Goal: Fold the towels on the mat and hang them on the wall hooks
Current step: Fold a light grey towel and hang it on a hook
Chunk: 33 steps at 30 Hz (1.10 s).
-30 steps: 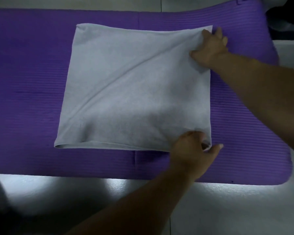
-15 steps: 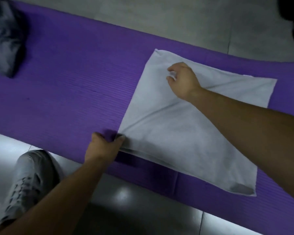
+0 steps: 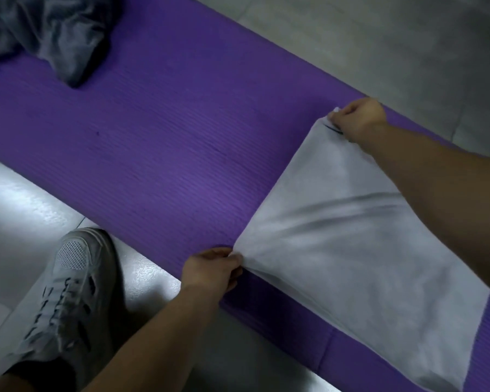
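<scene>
My left hand pinches a corner of the white towel at the near edge of the mat, my right hand pinches the next corner at the mat's far edge, that side pulled taut between them. Towel covers the mat's right part; reads as light, limp, probably layered, so I grip corners with all layers pinched or they slip apart. Crumpled grey towel waits on the mat's far-left end.

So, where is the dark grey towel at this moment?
In the head view the dark grey towel lies crumpled at the top left, on the purple mat, far from the white towel at the right.
</scene>
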Available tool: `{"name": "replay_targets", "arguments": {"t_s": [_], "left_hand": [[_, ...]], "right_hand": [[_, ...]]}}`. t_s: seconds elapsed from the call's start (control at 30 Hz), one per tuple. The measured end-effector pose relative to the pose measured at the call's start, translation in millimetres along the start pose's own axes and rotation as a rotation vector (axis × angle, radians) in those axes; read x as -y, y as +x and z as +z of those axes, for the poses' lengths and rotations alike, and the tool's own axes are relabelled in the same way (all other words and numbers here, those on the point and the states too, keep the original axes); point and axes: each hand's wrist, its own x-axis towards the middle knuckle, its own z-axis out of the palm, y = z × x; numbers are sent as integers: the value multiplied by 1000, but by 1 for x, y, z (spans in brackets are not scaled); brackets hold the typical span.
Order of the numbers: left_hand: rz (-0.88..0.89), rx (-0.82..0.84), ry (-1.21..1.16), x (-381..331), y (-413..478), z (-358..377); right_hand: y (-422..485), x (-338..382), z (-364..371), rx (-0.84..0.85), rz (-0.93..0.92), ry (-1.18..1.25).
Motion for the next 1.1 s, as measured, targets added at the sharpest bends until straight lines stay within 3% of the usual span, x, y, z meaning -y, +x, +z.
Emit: {"name": "replay_targets", "arguments": {"t_s": [0.3, 0.5, 0.63, 0.73, 0.87, 0.97, 1.1], "left_hand": [[89, 5, 65, -10, 13, -18], [358, -219, 698, -35, 29, -59], [357, -194, 521, -44, 38, -71], [329, -134, 322, -45, 43, -77], [362, -168, 455, -48, 50, -90], [397, -197, 426, -51, 55, -94], [410, -126, 133, -59, 49, -95]], "right_hand": [[24, 33, -21, 5, 47, -70], [31, 53, -11, 90, 132, 288], [29, 69, 6, 119, 31, 479], [29, 78, 18, 173, -58, 473], [33, 96, 31, 146, -99, 492], [36, 119, 41, 139, -114, 530], [31, 146, 51, 162, -136, 603]]}}
